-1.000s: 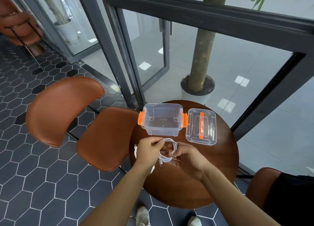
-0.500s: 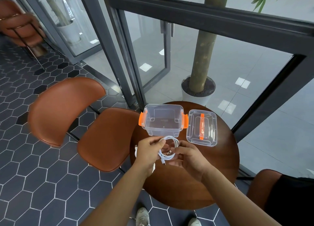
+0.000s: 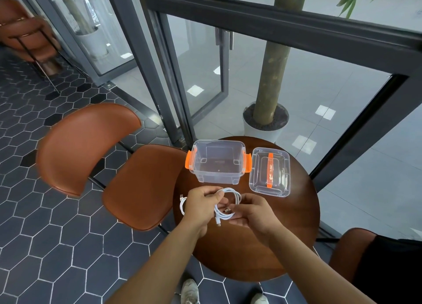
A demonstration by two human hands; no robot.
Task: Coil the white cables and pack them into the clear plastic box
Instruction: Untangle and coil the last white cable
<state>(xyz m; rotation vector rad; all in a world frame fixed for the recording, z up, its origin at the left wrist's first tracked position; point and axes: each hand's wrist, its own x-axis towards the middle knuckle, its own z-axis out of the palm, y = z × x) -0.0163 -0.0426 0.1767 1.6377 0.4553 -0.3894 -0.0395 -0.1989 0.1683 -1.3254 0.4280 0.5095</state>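
While it is held just above the near-left part of the round wooden table point(image 3: 246, 253), the white cable point(image 3: 235, 193) is gripped by the left hand point(image 3: 202, 203), whose fingers are curled round 1 side of the coiled loops. The right hand point(image 3: 255, 212) is laid at the coil's other side, fingers touching it from beneath. Whether the cable is pinched there can't be told. 1 plug end hangs below the coil. A 2nd white cable point(image 3: 182, 207) is seen on the table just beside the left hand, close to the table's left edge and partly hidden by the hand.

The clear box point(image 3: 217, 178) is stood open, w/ orange clips at both ends, near the table's far edge. A strip of wood is left between it and the hands. Its lid point(image 3: 258, 178) is laid just beside it on the right, not touching, w/ an orange handle strip across it.

A brown chair point(image 3: 141, 185) is tucked against the table's left edge, and a 2nd chair point(image 3: 351, 249) is seen at the near right. Dark hexagon floor tiles point(image 3: 45, 235) are seen below. Glass doors point(image 3: 205, 87) stand past the far edge, w/ a potted tree point(image 3: 265, 125) beyond the glass.

Dark marks are seen on the handle strip & on the box base, too small to be read.
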